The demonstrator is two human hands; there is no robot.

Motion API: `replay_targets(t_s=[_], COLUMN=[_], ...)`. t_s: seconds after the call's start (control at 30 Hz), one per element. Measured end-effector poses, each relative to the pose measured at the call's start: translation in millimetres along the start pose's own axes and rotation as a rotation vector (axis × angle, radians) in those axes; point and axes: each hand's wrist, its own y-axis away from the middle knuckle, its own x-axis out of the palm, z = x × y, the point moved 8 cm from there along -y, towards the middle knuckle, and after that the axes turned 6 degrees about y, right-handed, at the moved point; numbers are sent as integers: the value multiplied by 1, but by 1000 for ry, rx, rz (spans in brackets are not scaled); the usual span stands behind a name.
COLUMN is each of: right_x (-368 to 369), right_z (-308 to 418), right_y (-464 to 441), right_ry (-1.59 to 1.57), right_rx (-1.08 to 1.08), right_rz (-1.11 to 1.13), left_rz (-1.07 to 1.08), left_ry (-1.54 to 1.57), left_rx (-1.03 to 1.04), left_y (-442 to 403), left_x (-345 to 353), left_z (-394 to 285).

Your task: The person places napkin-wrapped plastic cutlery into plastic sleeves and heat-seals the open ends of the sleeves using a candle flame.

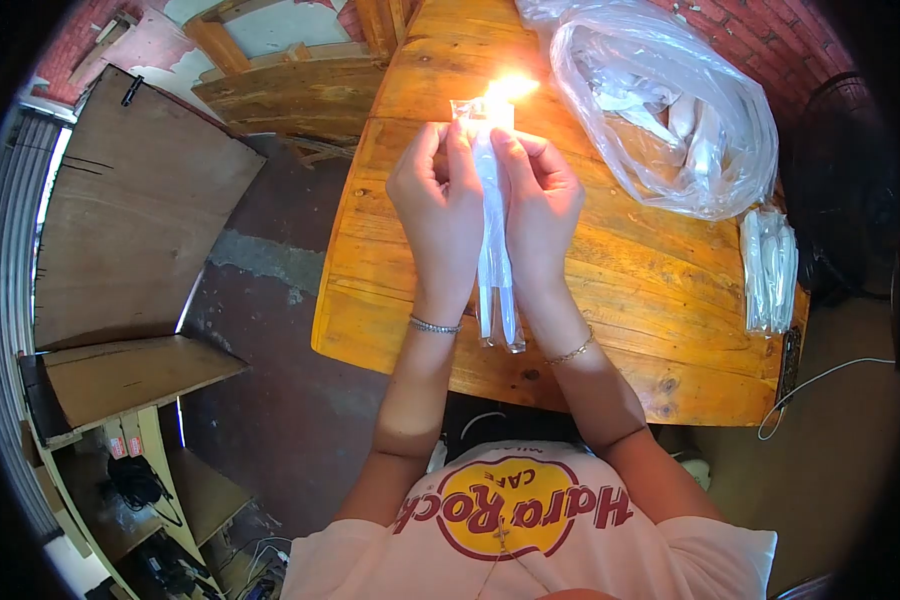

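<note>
Cutlery pkt (493,235) wht/clr; flame (511,88) yel-wht; table (650,290) orng-brn, dk grain; wall (748,35) red brick ptn.

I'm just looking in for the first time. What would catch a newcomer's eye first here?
Most likely the bright flame at the far end of a clear packet, close to the fingertips of the left hand and right hand that pinch it. Next comes the big clear bag of white things on the right side of the wooden table, with more wrapped packets near the table's right edge.
</note>
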Motion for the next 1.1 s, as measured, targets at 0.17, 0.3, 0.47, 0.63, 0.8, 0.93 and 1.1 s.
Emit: replay_targets(t_s=[0.17, 0.3, 0.47, 0.63, 0.8, 0.93, 1.1], right_x=[1, 0, -1, -8, -25, -41, -56], right_z=[-3, -2, 0, 1, 11, 25, 65], right_y=[2, -1, -4, -6, 5, 18, 40], right_ry=[-22, -11, -25, -25, -9, -29, 75], right_rx=[20, 10, 3, -24, 0, -26, -288], right_rz=[-6, -16, -26, -45, -50, -55, -51], left_rz=[-11, -6, 51, 70, 81, 158, 209], left_ry=[-37, -14, -77, -56, 50, 77, 121], left_rx=[36, 27, 20, -6, -56, -56, 48], left_y=[0, -2, -3, -1, 14, 33, 57], left_x=[-2, 1, 5, 12, 22, 31, 32], left_z=[-4, -4, -1, 1, -4, -6, -28])
